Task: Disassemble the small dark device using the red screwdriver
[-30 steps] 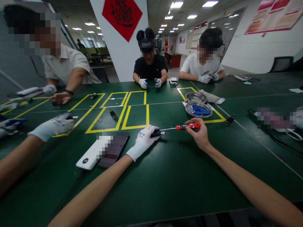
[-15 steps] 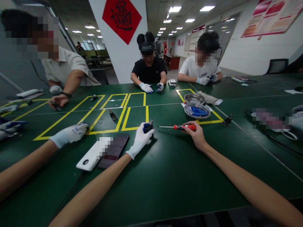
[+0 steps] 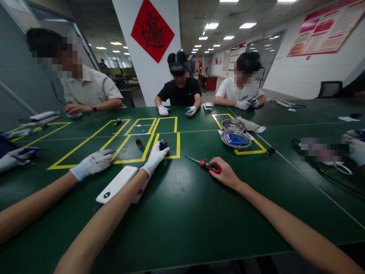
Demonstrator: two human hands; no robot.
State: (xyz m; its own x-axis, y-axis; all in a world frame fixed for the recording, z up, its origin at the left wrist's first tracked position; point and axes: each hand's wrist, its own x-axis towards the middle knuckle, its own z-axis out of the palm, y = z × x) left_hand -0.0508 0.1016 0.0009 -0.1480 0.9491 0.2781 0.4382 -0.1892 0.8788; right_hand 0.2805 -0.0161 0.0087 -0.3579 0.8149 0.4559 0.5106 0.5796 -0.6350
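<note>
The gloved left hand (image 3: pixel 156 157) keeps its grip closed around a small dark part with a metal tip (image 3: pixel 163 144), at the yellow-taped outlines on the bench (image 3: pixel 182 224). The bare right hand (image 3: pixel 225 172) is closed on the handle of a red-and-black screwdriver (image 3: pixel 207 164), its tip pointing left, well apart from the part. Loose screws (image 3: pixel 205 156) lie just beyond; the left forearm partly hides a phone (image 3: pixel 144 185). A co-worker's gloved hand (image 3: pixel 95 163) rests near the tape.

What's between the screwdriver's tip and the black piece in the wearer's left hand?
In the head view, a strip of yellow tape on the table lies between the black piece and the screwdriver.
</note>
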